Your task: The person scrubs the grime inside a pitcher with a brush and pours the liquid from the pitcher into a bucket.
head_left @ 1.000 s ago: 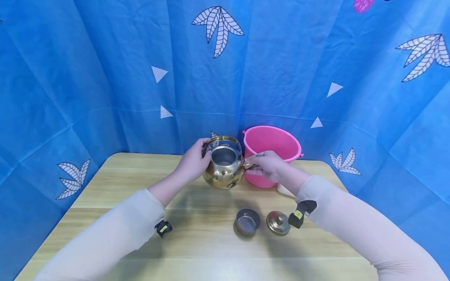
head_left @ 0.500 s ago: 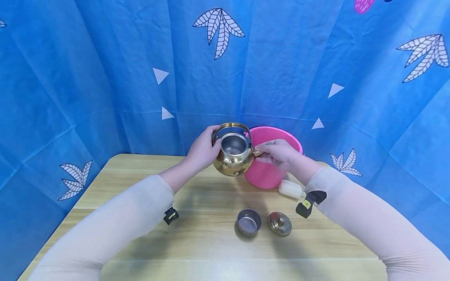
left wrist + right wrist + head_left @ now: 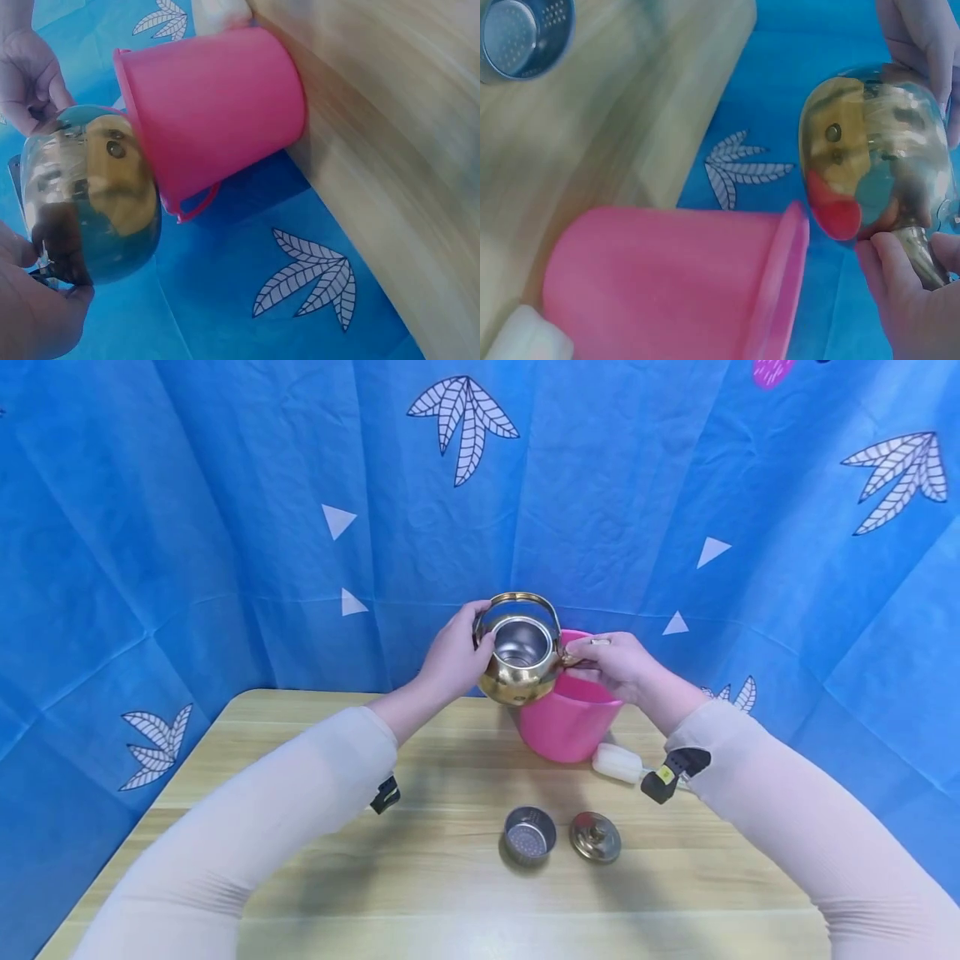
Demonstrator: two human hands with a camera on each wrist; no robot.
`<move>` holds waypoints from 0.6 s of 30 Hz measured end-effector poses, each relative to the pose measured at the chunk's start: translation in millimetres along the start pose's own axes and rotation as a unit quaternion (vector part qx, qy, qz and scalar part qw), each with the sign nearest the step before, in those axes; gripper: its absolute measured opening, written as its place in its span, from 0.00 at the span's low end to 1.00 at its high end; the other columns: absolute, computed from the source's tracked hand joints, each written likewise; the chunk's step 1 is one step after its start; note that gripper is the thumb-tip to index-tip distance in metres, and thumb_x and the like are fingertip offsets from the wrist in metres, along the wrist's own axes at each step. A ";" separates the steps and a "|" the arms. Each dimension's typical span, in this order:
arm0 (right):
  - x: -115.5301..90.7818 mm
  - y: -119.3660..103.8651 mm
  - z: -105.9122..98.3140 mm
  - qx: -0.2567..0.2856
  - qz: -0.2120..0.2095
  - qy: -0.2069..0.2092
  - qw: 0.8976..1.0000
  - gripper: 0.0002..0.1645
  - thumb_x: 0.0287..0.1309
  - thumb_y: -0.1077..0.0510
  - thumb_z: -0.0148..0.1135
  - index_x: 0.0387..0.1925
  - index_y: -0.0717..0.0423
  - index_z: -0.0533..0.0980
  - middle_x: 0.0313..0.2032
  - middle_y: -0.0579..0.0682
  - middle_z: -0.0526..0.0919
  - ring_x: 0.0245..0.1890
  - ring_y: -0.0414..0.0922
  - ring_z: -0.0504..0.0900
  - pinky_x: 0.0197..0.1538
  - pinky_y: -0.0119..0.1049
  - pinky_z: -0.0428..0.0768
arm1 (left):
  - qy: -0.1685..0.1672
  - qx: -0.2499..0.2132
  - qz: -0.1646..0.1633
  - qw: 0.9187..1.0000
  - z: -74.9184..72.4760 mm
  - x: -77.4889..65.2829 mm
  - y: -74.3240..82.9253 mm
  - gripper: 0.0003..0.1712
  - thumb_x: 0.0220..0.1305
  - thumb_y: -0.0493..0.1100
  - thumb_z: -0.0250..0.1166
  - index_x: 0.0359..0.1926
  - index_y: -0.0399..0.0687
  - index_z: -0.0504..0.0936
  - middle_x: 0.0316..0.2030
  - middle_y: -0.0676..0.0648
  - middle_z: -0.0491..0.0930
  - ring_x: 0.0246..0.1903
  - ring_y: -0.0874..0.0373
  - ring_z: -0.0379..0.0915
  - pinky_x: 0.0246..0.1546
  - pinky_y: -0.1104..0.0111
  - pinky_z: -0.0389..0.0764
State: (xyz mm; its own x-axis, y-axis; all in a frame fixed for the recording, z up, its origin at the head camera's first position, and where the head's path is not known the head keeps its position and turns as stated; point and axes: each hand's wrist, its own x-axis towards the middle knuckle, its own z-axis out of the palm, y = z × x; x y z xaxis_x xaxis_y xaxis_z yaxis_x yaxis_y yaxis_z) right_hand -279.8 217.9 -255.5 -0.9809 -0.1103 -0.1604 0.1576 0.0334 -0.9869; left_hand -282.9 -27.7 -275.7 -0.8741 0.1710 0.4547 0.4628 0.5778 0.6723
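Observation:
A shiny gold-coloured teapot (image 3: 517, 681) without its lid is held up off the table, its grey inside showing through the round mouth. My left hand (image 3: 459, 652) grips its left side, where the hoop handle (image 3: 521, 597) joins the body. On the other side my right hand (image 3: 611, 667) pinches the spout (image 3: 917, 255). Behind and below is a pink bucket (image 3: 566, 727), its rim partly hidden by the teapot and my right hand. The left wrist view shows the teapot's rounded body (image 3: 120, 176) right at the bucket's rim.
A metal strainer cup (image 3: 529, 835) with a perforated bottom stands on the wooden table (image 3: 420, 877). Next to it lies the teapot lid (image 3: 596, 837). A white brush-like thing (image 3: 618, 763) lies beside the bucket. Blue curtain (image 3: 285, 552) hangs behind the table.
Both hands have raised the teapot and carried it rightward, from beside the bucket to over its left rim. The strainer cup, lid and bucket stay in place.

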 end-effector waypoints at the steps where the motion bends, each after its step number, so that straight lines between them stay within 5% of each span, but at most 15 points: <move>1: 0.4 -1.4 -1.3 0.001 -0.003 0.002 1.000 0.11 0.68 0.68 0.57 0.32 0.56 0.82 0.31 0.48 0.86 0.34 0.41 0.86 0.49 0.37 0.84 | 0.004 -0.003 0.005 1.000 0.9 1.5 0.5 0.29 0.73 0.43 0.57 0.72 0.45 0.66 0.68 0.45 0.70 0.66 0.51 0.67 0.66 0.60 0.69; 7: 2.5 -5.9 -8.4 0.014 -0.016 0.019 1.000 0.13 0.67 0.68 0.58 0.29 0.53 0.84 0.32 0.48 0.86 0.34 0.40 0.87 0.50 0.37 0.84 | 0.018 -0.019 0.034 0.999 6.6 10.5 2.2 0.28 0.74 0.42 0.57 0.72 0.46 0.66 0.69 0.46 0.69 0.67 0.52 0.66 0.65 0.61 0.70; 18: 3.9 -6.2 -18.8 0.041 -0.043 0.048 0.997 0.05 0.65 0.66 0.62 0.40 0.60 0.83 0.31 0.50 0.87 0.35 0.42 0.87 0.54 0.40 0.81 | 0.022 -0.016 0.069 0.997 19.5 24.5 3.2 0.28 0.74 0.43 0.57 0.72 0.48 0.66 0.70 0.48 0.68 0.68 0.54 0.65 0.67 0.65 0.68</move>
State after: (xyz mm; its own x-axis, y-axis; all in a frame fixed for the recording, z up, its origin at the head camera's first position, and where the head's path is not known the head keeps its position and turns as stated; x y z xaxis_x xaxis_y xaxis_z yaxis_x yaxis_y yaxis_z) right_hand -286.8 235.9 -249.8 -0.9970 -0.0129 -0.0759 0.0765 -0.0529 -0.9957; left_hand -305.7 -6.1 -273.7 -0.7946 0.2108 0.5694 0.5834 0.5248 0.6199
